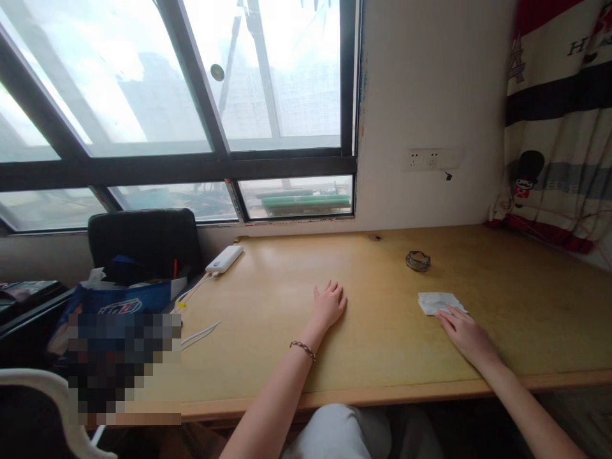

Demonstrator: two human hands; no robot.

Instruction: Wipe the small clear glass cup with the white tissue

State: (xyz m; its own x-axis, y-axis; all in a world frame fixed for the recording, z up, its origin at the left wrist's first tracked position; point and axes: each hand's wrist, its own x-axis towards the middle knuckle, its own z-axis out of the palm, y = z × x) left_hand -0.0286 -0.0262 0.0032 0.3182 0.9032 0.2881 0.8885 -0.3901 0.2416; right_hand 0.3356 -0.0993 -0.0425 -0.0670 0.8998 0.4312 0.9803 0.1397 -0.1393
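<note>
My left hand (329, 302) lies flat on the wooden table (268, 357), palm down with its fingers spread, and holds nothing. A braided bracelet (303, 349) circles that wrist. Further right, my right hand (463, 328) rests palm down on the near edge of a folded white tissue (434, 301). Its fingers are stretched out over the tissue rather than wrapped round it. Beyond the tissue sits a small round dark object (417, 261), like a coiled wire ring or ashtray; its exact kind is unclear.
A white power bank (224, 259) with a cable stands at the table's left edge. A loose white cable (203, 333) lies nearer me. Left of the table are a blue bag (124, 299) and a black chair (143, 236). Wall sockets (425, 159) and a curtain (559, 140) are behind.
</note>
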